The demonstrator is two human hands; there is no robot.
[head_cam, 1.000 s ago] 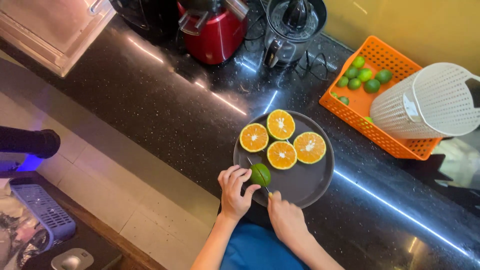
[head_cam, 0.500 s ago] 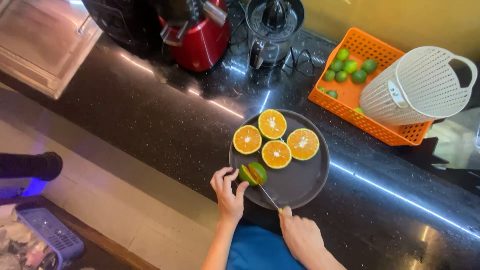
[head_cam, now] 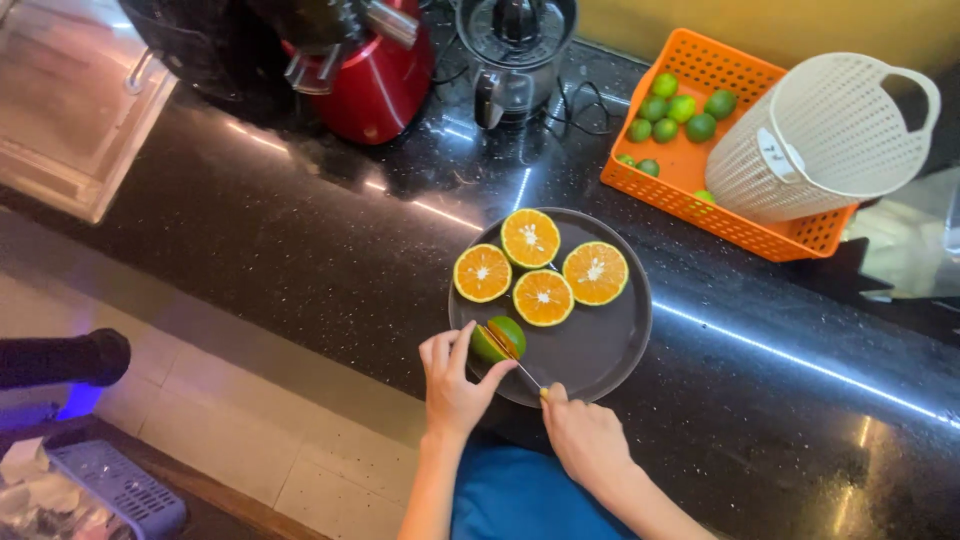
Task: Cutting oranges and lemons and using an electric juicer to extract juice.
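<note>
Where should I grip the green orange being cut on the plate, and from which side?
Grip the green orange by its rounded rind on the end away from the knife, coming in from the left and above, as the left hand does. The blade sits in a cut across its middle and the right hand holds the handle on the right, so fingertips are probably safest arched well off that cut.

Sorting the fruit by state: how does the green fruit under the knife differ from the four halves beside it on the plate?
The green fruit shows mostly green skin, slit by the knife; the four halves lie fully apart, orange faces up. The left hand steadies the fruit; the halves lie untouched. Both rest on the round grey plate.
</note>
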